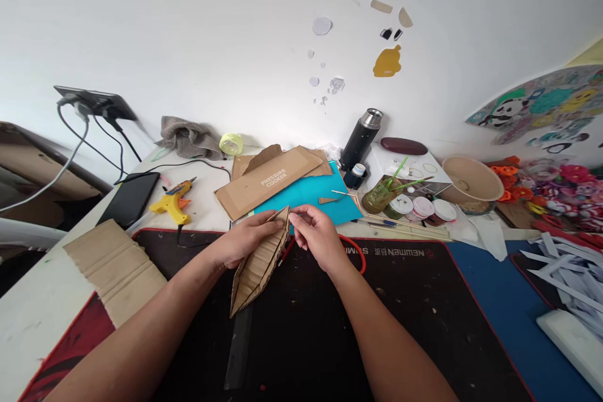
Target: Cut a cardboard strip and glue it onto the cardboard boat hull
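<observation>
A boat-shaped piece of corrugated cardboard (259, 267), with folded-up sides and pointed ends, is held tilted above the black mat. My left hand (252, 232) grips its left side near the upper end, thumb on the inside. The fingertips of my right hand (313, 229) are pinched together at the upper tip of this cardboard, touching its edge. Anything small between those fingertips is hidden. Beneath my right hand a red loop (360, 255) shows in part on the mat; its kind cannot be made out.
A yellow hot glue gun (172, 204) lies at left, near a flat cardboard sheet (115, 270). Behind my hands are a printed cardboard piece (268, 182) and blue sheet (301, 198). A black flask (360, 138), a brush jar (377, 195) and paint pots (400, 206) stand at right.
</observation>
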Action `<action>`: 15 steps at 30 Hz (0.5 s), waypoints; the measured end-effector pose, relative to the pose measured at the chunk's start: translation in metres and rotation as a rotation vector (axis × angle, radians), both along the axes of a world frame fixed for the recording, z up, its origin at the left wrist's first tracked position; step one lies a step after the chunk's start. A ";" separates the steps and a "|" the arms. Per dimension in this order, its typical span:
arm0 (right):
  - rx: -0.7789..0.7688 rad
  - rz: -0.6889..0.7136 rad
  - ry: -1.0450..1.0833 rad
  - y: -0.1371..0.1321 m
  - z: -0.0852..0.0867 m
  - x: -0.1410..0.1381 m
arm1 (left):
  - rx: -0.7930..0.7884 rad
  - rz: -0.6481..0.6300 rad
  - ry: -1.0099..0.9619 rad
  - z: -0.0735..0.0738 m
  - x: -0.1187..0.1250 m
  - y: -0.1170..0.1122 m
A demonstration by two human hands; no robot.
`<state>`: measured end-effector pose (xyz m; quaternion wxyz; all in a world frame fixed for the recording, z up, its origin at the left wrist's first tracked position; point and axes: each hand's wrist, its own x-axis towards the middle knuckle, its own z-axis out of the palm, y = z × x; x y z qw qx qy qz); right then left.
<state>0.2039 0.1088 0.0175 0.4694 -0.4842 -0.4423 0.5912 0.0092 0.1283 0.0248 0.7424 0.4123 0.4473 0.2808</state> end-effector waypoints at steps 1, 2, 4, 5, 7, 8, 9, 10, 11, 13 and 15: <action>-0.001 0.001 -0.003 0.000 0.000 0.000 | 0.024 -0.001 0.016 0.000 0.000 0.000; -0.003 0.002 -0.005 0.000 0.000 0.000 | 0.051 -0.007 0.032 0.000 0.000 0.000; -0.003 0.001 -0.005 0.000 0.000 0.000 | 0.111 -0.026 0.059 -0.002 -0.001 0.001; 0.000 -0.001 -0.005 0.000 0.000 0.000 | 0.142 -0.036 0.071 -0.003 -0.001 0.002; 0.014 -0.008 0.000 0.000 0.000 0.001 | 0.202 -0.049 0.096 -0.005 -0.003 0.003; 0.025 -0.015 0.005 0.000 0.000 0.001 | 0.230 -0.052 0.112 -0.006 -0.003 0.003; 0.036 -0.023 0.012 0.000 0.000 0.001 | 0.256 -0.056 0.130 -0.007 -0.004 0.003; 0.046 -0.032 0.018 0.001 0.000 0.001 | 0.277 -0.064 0.146 -0.008 -0.004 0.003; 0.054 -0.041 0.026 0.001 0.000 0.001 | 0.293 -0.077 0.159 -0.008 -0.004 0.003; 0.063 -0.048 0.037 0.001 0.000 0.001 | 0.317 -0.107 0.172 -0.009 -0.005 0.003; 0.062 -0.032 0.040 0.000 0.002 0.001 | 0.357 -0.139 0.180 -0.010 -0.005 0.003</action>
